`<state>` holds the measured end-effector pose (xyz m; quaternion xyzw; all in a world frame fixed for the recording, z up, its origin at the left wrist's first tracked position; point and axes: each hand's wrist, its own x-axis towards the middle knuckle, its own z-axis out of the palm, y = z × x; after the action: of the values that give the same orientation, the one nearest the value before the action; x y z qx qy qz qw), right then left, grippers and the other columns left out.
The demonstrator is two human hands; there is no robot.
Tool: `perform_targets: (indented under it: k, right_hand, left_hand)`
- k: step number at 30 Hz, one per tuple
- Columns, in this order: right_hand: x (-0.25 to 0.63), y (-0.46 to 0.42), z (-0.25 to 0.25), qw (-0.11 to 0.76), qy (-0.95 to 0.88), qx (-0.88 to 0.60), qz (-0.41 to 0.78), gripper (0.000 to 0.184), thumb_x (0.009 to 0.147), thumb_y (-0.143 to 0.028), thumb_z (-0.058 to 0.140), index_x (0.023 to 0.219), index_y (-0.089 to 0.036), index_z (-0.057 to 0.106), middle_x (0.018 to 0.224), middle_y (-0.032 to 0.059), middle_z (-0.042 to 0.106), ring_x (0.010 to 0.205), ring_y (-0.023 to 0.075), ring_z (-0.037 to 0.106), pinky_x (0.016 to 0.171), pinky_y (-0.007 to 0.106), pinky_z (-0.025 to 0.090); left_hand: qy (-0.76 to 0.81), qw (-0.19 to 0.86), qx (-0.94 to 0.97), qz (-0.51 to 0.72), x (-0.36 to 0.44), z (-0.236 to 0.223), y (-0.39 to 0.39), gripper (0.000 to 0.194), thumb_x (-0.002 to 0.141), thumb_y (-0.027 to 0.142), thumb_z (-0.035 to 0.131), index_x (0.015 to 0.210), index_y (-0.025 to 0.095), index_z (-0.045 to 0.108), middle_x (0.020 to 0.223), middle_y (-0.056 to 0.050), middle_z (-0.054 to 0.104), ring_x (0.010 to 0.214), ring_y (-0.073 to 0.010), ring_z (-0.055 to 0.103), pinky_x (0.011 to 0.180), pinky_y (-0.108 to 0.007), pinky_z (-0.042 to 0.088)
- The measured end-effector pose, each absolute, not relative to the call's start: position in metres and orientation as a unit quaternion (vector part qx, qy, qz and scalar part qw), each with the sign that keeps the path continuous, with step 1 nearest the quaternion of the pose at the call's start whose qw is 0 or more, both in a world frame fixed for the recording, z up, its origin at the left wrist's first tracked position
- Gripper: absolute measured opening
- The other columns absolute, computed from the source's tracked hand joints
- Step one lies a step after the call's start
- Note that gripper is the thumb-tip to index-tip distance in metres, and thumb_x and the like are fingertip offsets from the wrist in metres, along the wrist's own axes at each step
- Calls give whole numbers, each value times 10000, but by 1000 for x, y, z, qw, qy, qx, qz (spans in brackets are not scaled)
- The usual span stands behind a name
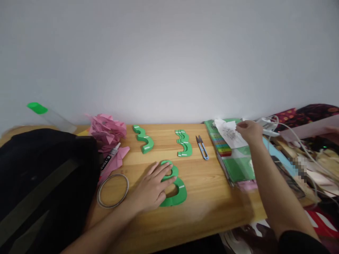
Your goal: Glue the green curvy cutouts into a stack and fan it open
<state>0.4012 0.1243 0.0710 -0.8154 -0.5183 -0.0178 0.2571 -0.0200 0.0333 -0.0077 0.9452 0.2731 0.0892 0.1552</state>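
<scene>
While the left hand (pixel 150 190) rests, fingers spread, on the green figure-eight-shaped piece (pixel 181 190) extending to its right, long axis toward the tabletop's (pixel 212 197) front edge, the farther right hand (pixel 239 127) pinches a white printed paper (pixel 233 139) near the right edge.

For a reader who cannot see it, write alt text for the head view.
A person's left hand lies over a green curved piece on a wooden table, while the right hand is at a white paper atop a green packet. Farther back lie more green pieces and blue-handled snips.
</scene>
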Motion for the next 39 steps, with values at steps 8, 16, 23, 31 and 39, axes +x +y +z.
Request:
perform_targets:
  k: [8, 16, 23, 31, 39]
  right_hand:
    - [402, 135, 73, 208, -517, -830, -4, 139, 566, -47, 567, 531, -179, 591, 501, 7, 572, 566, 176, 563, 634, 322, 432]
    - [397, 124, 85, 194, -555, -809, 6, 208, 587, 13, 540, 594, -165, 647, 547, 21, 581, 518, 101, 459, 629, 300, 363]
    - [380, 113, 96, 200, -542, -816, -14, 155, 642, -19, 604, 580, -160, 626, 540, 43, 580, 511, 104, 448, 610, 312, 349]
    - [284, 35, 85, 225, -675, -701, 45, 141, 802, -203, 605, 893, -152, 700, 828, 80, 703, 644, 123, 605, 622, 252, 437]
    - [210, -25, 34, 185, -759, -572, 249, 114, 860, -258, 589, 815, -169, 646, 713, 28, 664, 588, 126, 587, 563, 241, 440]
  left_hand:
    - [272, 157, 945, 96, -21, -9, 34, 515, 830, 190, 522, 1335, 290, 529, 1509, -72, 391, 1420, -252, 303, 1168, -521, 200]
    - [276, 161, 943, 90, -20, -10, 33, 517, 835, 187, 506, 1338, 300, 519, 1518, -74, 374, 1436, -236, 266, 1163, -520, 203]
    - [268, 143, 949, 79, -20, -7, 35, 540, 823, 187, 518, 1354, 282, 501, 1525, -89, 358, 1431, -258, 277, 1155, -525, 215]
    - [155, 113, 965, 177, -23, 0, 28, 428, 831, 220, 493, 1245, 167, 588, 1399, -154, 511, 1359, -295, 396, 1134, -575, 224]
    - [109, 123, 976, 144, -18, 5, 20, 425, 855, 282, 506, 1250, 153, 595, 1335, -179, 554, 1301, -314, 466, 1102, -541, 306]
